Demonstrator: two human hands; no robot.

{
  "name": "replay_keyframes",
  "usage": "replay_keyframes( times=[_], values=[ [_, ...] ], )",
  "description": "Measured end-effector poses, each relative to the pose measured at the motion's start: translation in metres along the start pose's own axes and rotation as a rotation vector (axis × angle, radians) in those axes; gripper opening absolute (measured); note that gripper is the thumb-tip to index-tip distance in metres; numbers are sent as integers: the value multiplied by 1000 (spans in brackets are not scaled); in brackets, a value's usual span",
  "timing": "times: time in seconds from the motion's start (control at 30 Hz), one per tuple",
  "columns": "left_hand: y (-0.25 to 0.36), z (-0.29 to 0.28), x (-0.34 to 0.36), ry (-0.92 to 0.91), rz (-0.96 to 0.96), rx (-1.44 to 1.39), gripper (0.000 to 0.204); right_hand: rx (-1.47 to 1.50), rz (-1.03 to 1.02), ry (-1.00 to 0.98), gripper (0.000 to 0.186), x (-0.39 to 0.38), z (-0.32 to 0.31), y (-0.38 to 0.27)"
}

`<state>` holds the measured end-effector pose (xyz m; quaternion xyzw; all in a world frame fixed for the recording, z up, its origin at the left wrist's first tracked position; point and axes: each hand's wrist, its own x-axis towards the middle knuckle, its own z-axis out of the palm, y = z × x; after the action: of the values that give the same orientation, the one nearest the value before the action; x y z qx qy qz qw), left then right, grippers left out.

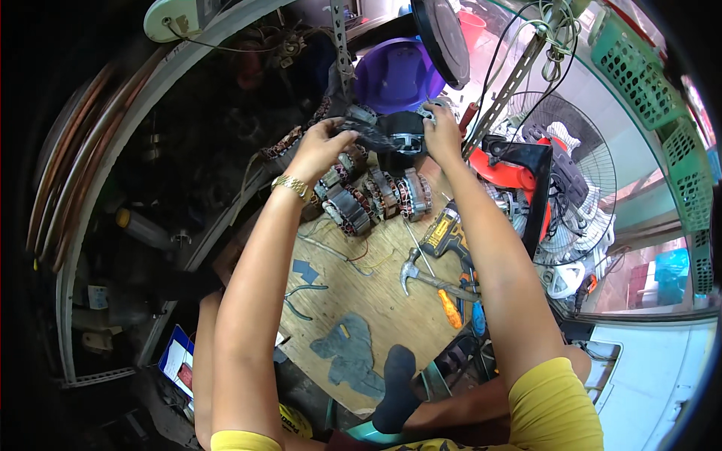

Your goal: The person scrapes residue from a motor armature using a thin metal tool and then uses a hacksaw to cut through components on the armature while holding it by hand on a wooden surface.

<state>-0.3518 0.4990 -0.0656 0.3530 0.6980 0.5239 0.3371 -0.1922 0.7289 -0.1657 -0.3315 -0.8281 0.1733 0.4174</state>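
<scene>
Both my arms reach out over a wooden board (353, 270). My left hand (325, 146), with a gold watch (292, 186) on its wrist, is closed at the edge of a dark, crumpled, film-like piece (368, 135). My right hand (442, 134) grips the right side of a black rounded part with a silvery metal face (407, 141), which looks like a small motor. The dark piece stretches between my left hand and this part; whether the two are joined I cannot tell. Just below my hands stand several motor stators (347, 210) with copper windings.
A cordless drill (444, 229), a hammer (436, 282), orange-handled (450, 308) and blue-handled screwdrivers (478, 319), pliers (299, 302) and a grey rag (350, 353) lie on the board. A purple basin (398, 75) stands behind. Fan parts (575, 180) crowd the right; a metal post (511, 83) rises there.
</scene>
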Motion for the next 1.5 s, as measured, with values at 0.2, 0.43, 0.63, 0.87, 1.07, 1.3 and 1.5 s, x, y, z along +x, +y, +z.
replay_keyframes(
  times=[0.2, 0.43, 0.63, 0.87, 1.07, 1.3, 1.5],
  values=[
    [-8, 63, 44, -161, -74, -74, 73, 236, 162, 87, 25, -40, -29, -10],
    [-88, 68, 8, 80, 65, 325, 76, 305, 114, -59, 28, -102, -59, -22],
    [-131, 60, -174, 420, 312, 578, 60, 150, 161, -37, 26, -200, -84, -12],
    [-199, 129, -375, 468, -422, 796, 93, -141, -314, -551, 26, -325, -84, -88],
    [-224, 141, -420, 296, -335, 911, 86, -45, -325, -566, 40, -350, -48, -165],
    [-236, 136, -423, 243, -112, 883, 72, -303, -246, -808, 57, -339, 8, -205],
    [-253, 135, -424, 205, -196, 916, 72, -240, -442, -905, 81, -371, 32, -285]
  ],
)
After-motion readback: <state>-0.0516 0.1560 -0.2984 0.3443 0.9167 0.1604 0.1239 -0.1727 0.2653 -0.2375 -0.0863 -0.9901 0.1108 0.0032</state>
